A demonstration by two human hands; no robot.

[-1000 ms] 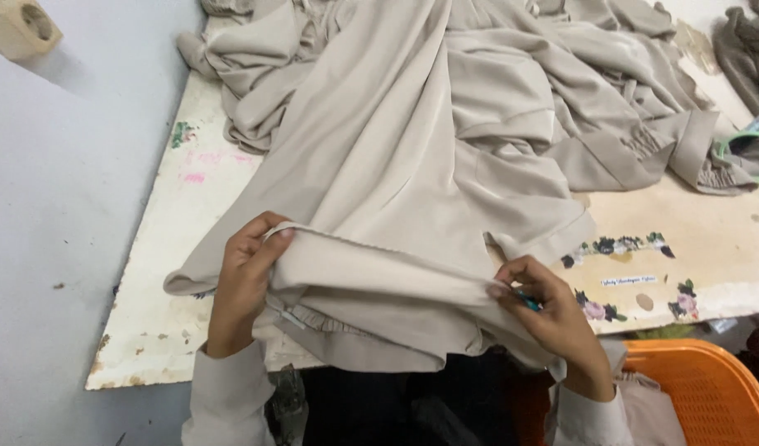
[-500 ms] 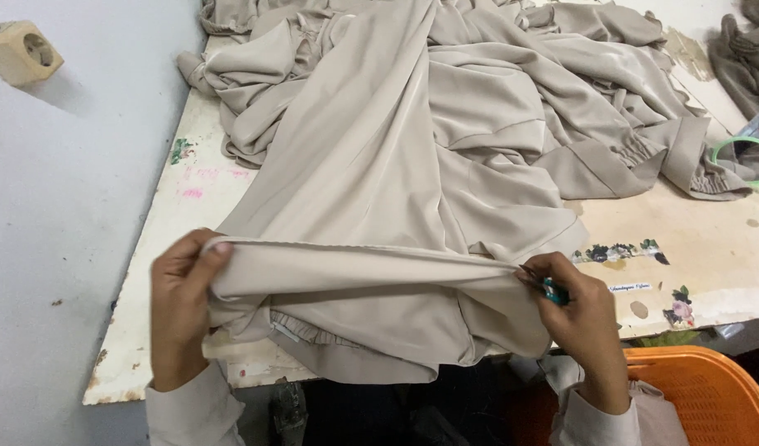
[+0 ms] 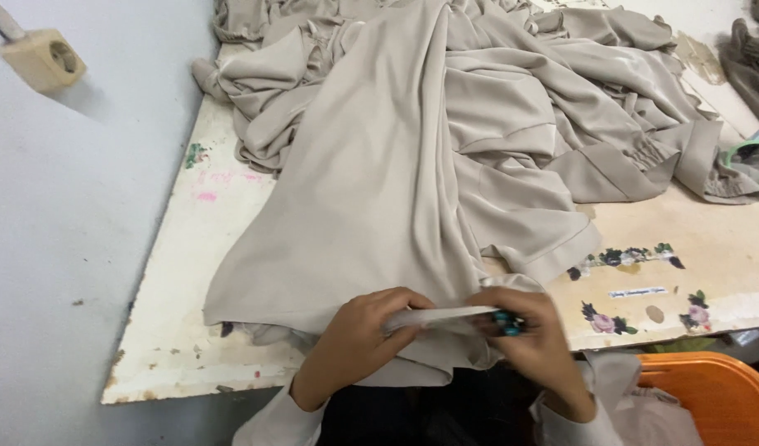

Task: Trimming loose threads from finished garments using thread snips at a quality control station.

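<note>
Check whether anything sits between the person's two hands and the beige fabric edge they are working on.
Nothing visible does. The left hand and the right hand both pinch the folded edge of the large beige fabric garment directly, at the near edge of the worn white table. The right hand also holds a small teal-handled tool.

My left hand [image 3: 359,339] sits low in front of me, palm turned down, fingers curled inward and the fingertips [image 3: 412,301] pinched together toward the right. My right hand [image 3: 532,339] faces it, just beside, knuckles up and fingers bent in a tight pinch toward the left. Both wrists angle in from pale sleeves, forearms drawn close to my body
</note>
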